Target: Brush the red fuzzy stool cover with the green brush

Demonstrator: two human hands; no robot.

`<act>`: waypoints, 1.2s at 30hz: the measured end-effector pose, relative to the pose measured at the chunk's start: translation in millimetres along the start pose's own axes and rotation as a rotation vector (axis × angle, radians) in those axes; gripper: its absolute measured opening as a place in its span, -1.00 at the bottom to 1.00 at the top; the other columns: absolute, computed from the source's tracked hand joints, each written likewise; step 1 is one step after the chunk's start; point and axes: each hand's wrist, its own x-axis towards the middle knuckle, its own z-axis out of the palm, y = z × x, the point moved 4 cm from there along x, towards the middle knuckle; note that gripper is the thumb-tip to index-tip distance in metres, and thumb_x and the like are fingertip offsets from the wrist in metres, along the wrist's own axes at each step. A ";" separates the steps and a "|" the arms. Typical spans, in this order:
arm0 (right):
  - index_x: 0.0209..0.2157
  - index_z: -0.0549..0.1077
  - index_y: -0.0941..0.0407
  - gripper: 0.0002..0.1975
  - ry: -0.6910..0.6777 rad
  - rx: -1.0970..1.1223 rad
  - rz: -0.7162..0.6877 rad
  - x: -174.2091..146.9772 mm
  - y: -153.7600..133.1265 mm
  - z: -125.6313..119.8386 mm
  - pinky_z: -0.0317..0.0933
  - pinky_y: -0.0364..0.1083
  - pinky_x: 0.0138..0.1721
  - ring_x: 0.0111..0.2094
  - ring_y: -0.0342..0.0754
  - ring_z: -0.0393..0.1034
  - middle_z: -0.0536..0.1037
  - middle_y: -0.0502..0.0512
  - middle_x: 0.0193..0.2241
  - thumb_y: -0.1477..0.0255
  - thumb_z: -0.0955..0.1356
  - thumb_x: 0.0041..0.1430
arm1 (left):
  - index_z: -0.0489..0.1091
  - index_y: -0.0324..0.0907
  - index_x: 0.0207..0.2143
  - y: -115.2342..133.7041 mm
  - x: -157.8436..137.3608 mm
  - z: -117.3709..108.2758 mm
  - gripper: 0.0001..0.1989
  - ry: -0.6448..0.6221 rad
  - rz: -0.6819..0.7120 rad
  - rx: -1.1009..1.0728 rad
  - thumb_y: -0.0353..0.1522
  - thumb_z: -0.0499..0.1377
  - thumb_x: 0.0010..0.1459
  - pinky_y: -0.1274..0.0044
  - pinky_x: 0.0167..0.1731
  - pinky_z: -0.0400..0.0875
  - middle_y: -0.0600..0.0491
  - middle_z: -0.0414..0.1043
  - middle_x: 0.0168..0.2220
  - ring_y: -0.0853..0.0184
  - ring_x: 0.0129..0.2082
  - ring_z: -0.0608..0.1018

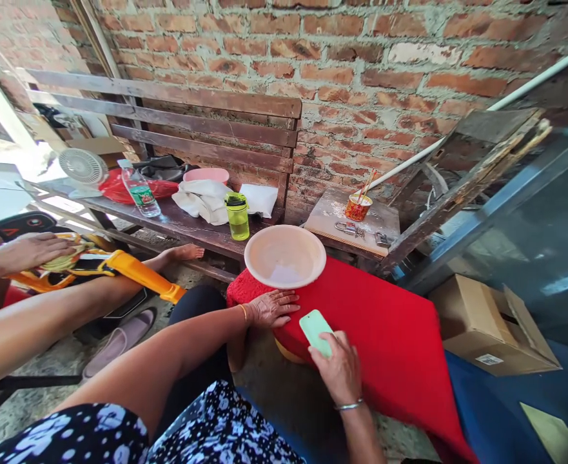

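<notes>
My right hand [339, 367] is closed around the lower end of a flat mint-green slab [315, 327] with rounded corners, shaped like a phone. It is held just over the near edge of the red cloth [385, 328]. My left hand [273, 308] lies flat on the cloth with its fingers stretched out and holds nothing. Just beyond its fingertips, a pale pink basin [286, 258] stands on the cloth. Its inside looks light, with a whitish patch at the bottom.
On the wooden bench [187, 238] are a green bottle [238, 216], a water bottle [141, 190], white cloths [201, 201] and a fan [83, 166]. A paper cup [358, 206] stands behind the basin. At right is a cardboard box [491, 322]. Another person's hand [37, 251] rests at left.
</notes>
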 end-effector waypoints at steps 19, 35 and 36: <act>-0.21 0.56 -0.05 -0.72 0.066 -0.018 0.073 -40.3 55.7 -30.9 0.28 -0.03 -0.17 -0.22 0.01 0.47 0.52 0.05 -0.23 0.13 0.35 0.11 | 0.36 -0.17 0.19 -4.4 -3.6 2.2 -0.58 -0.029 -0.003 0.029 -0.25 0.06 0.35 0.22 0.23 0.29 -0.18 0.34 0.24 0.07 0.27 0.35; -0.16 0.55 -0.07 -0.67 -0.020 0.022 0.114 -62.7 75.6 -56.0 0.29 0.00 -0.15 -0.21 0.04 0.49 0.53 0.03 -0.19 0.14 0.33 0.06 | 0.37 -0.18 0.19 -1.6 -1.1 -2.8 -0.58 -0.040 -0.016 0.010 -0.25 0.05 0.35 0.22 0.23 0.29 -0.19 0.34 0.24 0.09 0.26 0.37; -0.16 0.55 -0.08 -0.66 -0.040 0.012 0.148 -67.4 87.2 -60.7 0.29 0.00 -0.16 -0.22 0.04 0.49 0.53 0.03 -0.18 0.14 0.33 0.04 | 0.37 -0.17 0.20 -1.7 -1.2 -3.0 -0.58 -0.039 -0.017 0.004 -0.25 0.05 0.35 0.22 0.24 0.29 -0.18 0.33 0.24 0.10 0.26 0.37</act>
